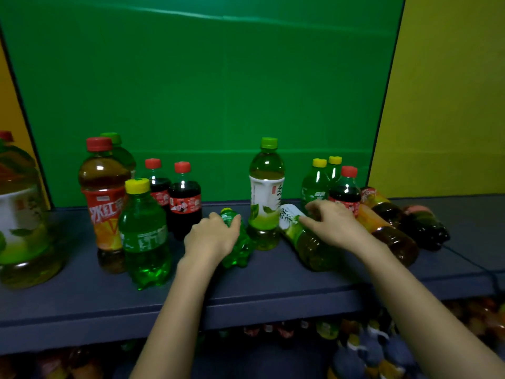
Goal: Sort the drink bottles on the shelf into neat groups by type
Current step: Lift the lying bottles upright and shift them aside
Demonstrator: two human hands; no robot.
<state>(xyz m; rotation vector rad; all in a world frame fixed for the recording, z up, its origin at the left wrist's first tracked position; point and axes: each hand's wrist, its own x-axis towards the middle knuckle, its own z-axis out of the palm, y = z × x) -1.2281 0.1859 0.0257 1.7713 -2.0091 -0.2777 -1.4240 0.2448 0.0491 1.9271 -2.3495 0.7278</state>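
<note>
My left hand [211, 236] grips a small green soda bottle [240, 251] that lies on its side on the blue-grey shelf [246, 294]. My right hand [332, 224] rests with curled fingers on a green tea bottle [308, 247] lying flat, its white label toward the back. Between my hands a green tea bottle [265, 198] stands upright. At the left stand an iced red tea bottle [105, 206], a green soda bottle [144, 236] and two cola bottles [185, 201].
A large green tea jug [21, 222] stands at the far left. Right of my hands stand two yellow-capped green sodas [317, 184] and a cola [345, 191]; two amber tea bottles [388, 233] and a dark bottle [426, 228] lie flat. More bottles fill the shelf below.
</note>
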